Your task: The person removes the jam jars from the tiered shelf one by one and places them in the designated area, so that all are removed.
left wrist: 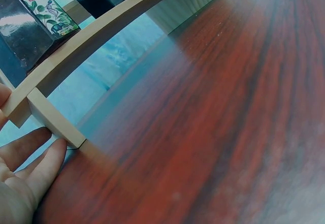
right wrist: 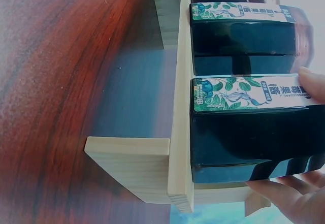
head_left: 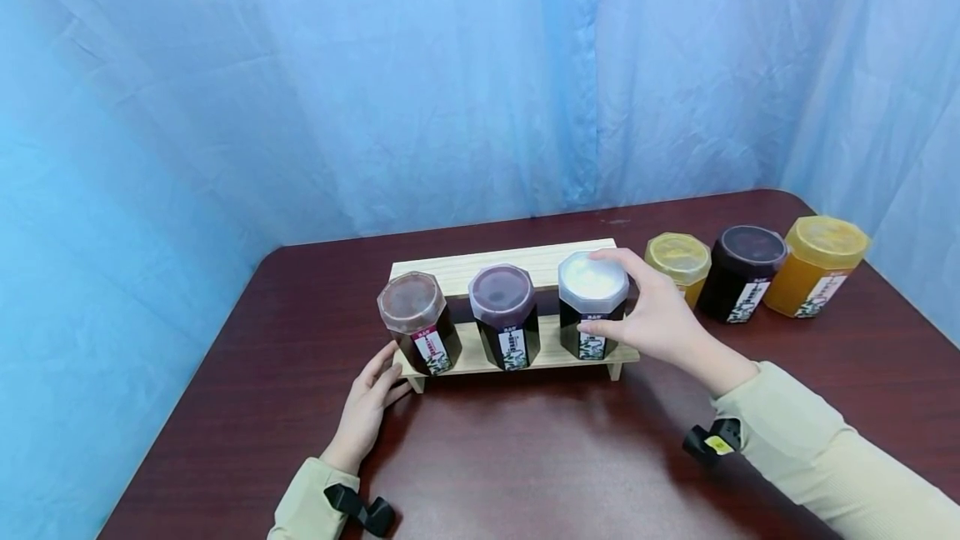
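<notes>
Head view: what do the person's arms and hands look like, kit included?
Left hand and right hand: bare, no gloves. Left sleeve and right sleeve: long, pale greenish-cream. Left wrist unit and right wrist unit: small, black; the right carries a yellow marking. No cables visible.

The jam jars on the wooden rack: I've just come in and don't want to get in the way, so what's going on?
A person's right hand grips the pale-lidded jam jar at the right end of the lower shelf of the wooden rack; the left hand touches the rack's left end. The purple-lidded jar stands mid-shelf and the brown-lidded jar at the left. On the table to the right, a dark jar stands between two yellow jars.
</notes>
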A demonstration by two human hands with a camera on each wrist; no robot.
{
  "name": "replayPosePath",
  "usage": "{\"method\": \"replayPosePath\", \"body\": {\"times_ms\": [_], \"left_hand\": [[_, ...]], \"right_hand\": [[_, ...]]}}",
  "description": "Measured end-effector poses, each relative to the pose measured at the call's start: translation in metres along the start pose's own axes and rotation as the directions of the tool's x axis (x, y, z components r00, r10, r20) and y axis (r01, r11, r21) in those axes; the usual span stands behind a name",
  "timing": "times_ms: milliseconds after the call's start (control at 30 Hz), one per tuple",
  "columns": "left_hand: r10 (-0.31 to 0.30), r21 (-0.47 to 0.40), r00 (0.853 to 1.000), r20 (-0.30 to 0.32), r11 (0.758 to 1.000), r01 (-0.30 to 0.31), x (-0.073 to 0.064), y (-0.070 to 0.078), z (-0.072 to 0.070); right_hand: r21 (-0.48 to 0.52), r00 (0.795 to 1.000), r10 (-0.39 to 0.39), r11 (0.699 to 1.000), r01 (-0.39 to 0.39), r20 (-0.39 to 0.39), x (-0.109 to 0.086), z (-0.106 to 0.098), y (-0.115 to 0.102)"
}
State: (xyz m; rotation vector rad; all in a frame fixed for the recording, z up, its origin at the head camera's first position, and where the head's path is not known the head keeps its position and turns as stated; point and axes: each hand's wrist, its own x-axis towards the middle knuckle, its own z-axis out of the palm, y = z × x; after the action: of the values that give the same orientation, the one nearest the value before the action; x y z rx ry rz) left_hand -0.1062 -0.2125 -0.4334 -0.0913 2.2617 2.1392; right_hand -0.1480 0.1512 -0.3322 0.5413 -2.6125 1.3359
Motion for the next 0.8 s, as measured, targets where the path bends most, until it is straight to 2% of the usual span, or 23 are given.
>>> {"method": "replayPosePath", "body": {"times_ms": [367, 600, 800], "left_hand": [[-0.014, -0.001, 1.000, -0.006, 1.000, 0.014, 0.000, 0.000, 0.000], [-0.004, 0.008, 1.000, -0.011, 1.000, 0.005, 0.001, 0.001, 0.000], [0.010, -0.006, 1.000, -0.007, 1.000, -0.010, 0.001, -0.001, 0.000]], "right_hand": [[-0.007, 1.000, 0.012, 1.000, -0.012, -0.002, 0.002, 0.001, 0.003], [-0.048, 0.998, -0.043, 0.998, 0.040, -0.044, 0.001, -0.005, 0.000], [-0.048, 0.996, -0.069, 0.997, 0.067, -0.051, -0.004, -0.012, -0.002]]}}
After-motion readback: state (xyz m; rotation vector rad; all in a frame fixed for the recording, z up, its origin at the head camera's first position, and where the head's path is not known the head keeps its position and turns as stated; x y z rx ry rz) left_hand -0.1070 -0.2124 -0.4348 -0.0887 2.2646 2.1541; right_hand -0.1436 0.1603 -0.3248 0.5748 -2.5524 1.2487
